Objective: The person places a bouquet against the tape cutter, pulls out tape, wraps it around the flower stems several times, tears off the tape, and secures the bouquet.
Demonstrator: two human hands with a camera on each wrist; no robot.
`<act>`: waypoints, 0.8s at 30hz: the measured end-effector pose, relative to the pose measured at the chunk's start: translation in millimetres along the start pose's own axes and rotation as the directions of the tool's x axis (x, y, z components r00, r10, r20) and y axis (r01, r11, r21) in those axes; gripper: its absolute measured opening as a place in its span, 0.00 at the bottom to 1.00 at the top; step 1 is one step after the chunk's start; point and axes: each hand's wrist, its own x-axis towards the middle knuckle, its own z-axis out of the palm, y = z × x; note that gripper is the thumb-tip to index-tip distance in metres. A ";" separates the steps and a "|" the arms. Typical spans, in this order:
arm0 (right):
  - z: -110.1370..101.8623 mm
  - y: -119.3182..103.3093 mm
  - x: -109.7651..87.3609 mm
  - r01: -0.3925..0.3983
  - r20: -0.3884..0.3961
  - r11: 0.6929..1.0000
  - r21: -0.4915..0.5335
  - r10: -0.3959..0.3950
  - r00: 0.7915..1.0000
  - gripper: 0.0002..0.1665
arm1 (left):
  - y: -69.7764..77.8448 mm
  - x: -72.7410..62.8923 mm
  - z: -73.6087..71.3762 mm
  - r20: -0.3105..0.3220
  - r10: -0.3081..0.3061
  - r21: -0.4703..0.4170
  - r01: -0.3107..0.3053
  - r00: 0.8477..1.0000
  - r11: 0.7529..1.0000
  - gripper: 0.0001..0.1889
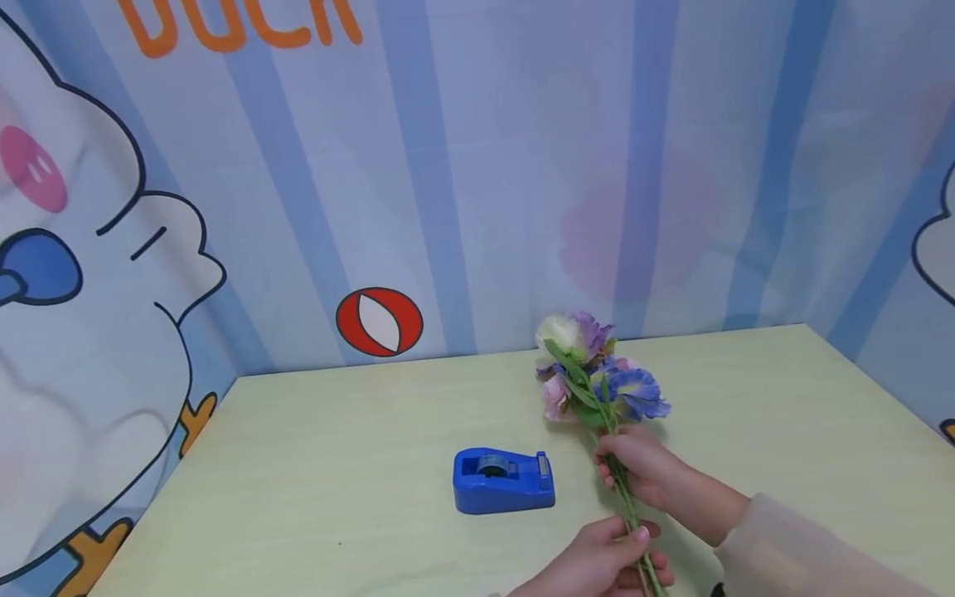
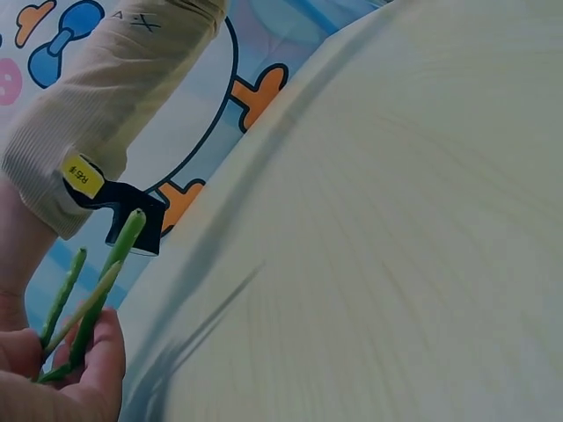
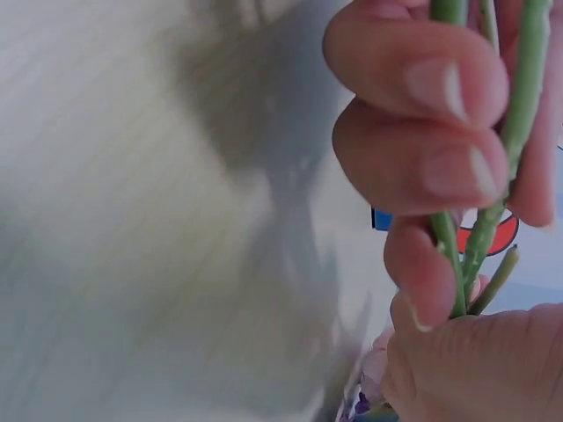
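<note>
A small bunch of flowers (image 1: 632, 393), in white, purple, pink and blue, slants over the table right of centre, its heads toward the back wall. My right hand (image 1: 645, 466) grips the green stems (image 1: 622, 489) just under the blooms. Lower down, my left hand (image 1: 597, 560) pinches the same stems between thumb and fingers. The left wrist view shows cut stem ends (image 2: 132, 230) poking out past the left hand (image 2: 98, 374). In the right wrist view, left-hand fingers (image 3: 418, 171) curl over the stems, with the right hand (image 3: 479, 369) closer to the blooms.
A blue tape dispenser (image 1: 503, 489) with a roll in it stands on the pale table (image 1: 336, 464), left of the hands. Behind rises a striped cartoon backdrop (image 1: 507, 166). A black device (image 2: 141, 215) is strapped at the right sleeve (image 2: 97, 114).
</note>
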 end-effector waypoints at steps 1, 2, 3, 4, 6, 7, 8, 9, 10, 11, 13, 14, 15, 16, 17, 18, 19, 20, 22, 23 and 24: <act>1.3 1.0 0.8 0.001 0.002 1.000 0.004 -0.001 1.000 0.10 | -0.3 -1.0 -1.9 0.002 0.002 0.000 -0.002 1.000 1.000 0.15; 2.6 2.0 1.8 0.002 0.005 1.000 0.009 -0.002 1.000 0.10 | -0.7 -2.0 -3.6 0.002 0.005 -0.002 -0.005 1.000 1.000 0.16; 3.7 3.1 2.8 0.003 0.010 1.000 0.014 -0.003 1.000 0.10 | -0.9 -3.1 -5.2 0.003 0.004 -0.010 -0.004 1.000 1.000 0.16; 4.9 4.0 3.9 0.001 0.011 1.000 0.018 -0.001 1.000 0.11 | -1.0 -4.1 -6.8 0.003 0.002 -0.013 -0.002 1.000 1.000 0.15; 7.3 6.0 5.7 -0.006 0.008 1.000 0.028 0.006 1.000 0.12 | -1.4 -5.4 -9.1 -0.005 -0.008 -0.026 0.008 1.000 1.000 0.15; 8.3 7.2 6.5 -0.010 0.004 0.999 0.032 0.010 1.000 0.13 | -1.5 -6.0 -10.2 -0.011 -0.009 -0.023 0.009 1.000 1.000 0.15; 9.3 8.3 7.3 -0.014 0.000 0.999 0.035 0.014 1.000 0.14 | -1.6 -6.5 -11.1 -0.022 -0.013 -0.022 0.013 1.000 1.000 0.14; 10.3 9.2 8.1 -0.019 -0.004 0.999 0.039 0.019 1.000 0.15 | -1.6 -6.8 -12.1 -0.031 -0.018 -0.020 0.017 0.999 1.000 0.13; 11.4 10.3 8.7 -0.022 -0.007 0.999 0.042 0.022 1.000 0.16 | -1.7 -7.3 -13.1 -0.046 -0.017 -0.010 0.016 0.999 1.000 0.13; 12.3 11.2 9.5 -0.024 -0.009 0.999 0.047 0.025 1.000 0.16 | -1.6 -7.8 -13.9 -0.067 -0.012 0.009 0.012 0.998 1.000 0.12; 14.0 12.4 11.1 -0.027 -0.011 0.998 0.059 0.027 1.000 0.17 | -1.1 -8.6 -15.7 -0.111 0.008 0.061 -0.001 0.994 0.998 0.10; 14.7 12.6 11.9 -0.027 -0.012 0.998 0.065 0.028 1.000 0.17 | -0.7 -8.8 -16.4 -0.130 0.020 0.083 -0.009 0.991 0.997 0.10; 15.2 12.7 12.6 -0.028 -0.012 0.997 0.070 0.029 1.000 0.18 | -0.3 -9.0 -17.0 -0.148 0.035 0.102 -0.020 0.988 0.995 0.10; 15.7 12.6 13.1 -0.028 -0.012 0.997 0.075 0.029 0.999 0.18 | 0.5 -9.4 -17.5 -0.165 0.052 0.128 -0.031 0.985 0.991 0.10; 16.2 12.4 13.7 -0.029 -0.012 0.996 0.081 0.030 0.999 0.18 | 1.4 -9.8 -18.2 -0.179 0.066 0.150 -0.040 0.982 0.988 0.10; 16.7 12.2 14.0 -0.030 -0.011 0.996 0.086 0.031 0.999 0.19 | 2.4 -10.2 -18.9 -0.187 0.080 0.163 -0.049 0.979 0.985 0.10; 17.1 12.2 14.2 -0.030 -0.010 0.995 0.091 0.031 0.999 0.20 | 3.2 -10.8 -19.4 -0.192 0.098 0.169 -0.066 0.976 0.983 0.11; 17.5 12.1 14.3 -0.033 -0.008 0.995 0.096 0.034 0.999 0.20 | 4.1 -11.2 -20.0 -0.197 0.112 0.178 -0.077 0.974 0.981 0.12; 18.0 12.7 14.5 -0.040 -0.004 0.994 0.106 0.040 0.999 0.21 | 5.9 -12.2 -21.1 -0.208 0.136 0.193 -0.096 0.969 0.976 0.14; 18.2 13.4 14.6 -0.044 -0.005 0.993 0.112 0.045 0.999 0.21 | 6.2 -12.3 -21.4 -0.213 0.151 0.198 -0.109 0.965 0.974 0.15; 18.3 14.2 14.7 -0.048 -0.008 0.992 0.117 0.050 0.999 0.21 | 6.5 -12.4 -21.7 -0.219 0.165 0.204 -0.120 0.962 0.972 0.16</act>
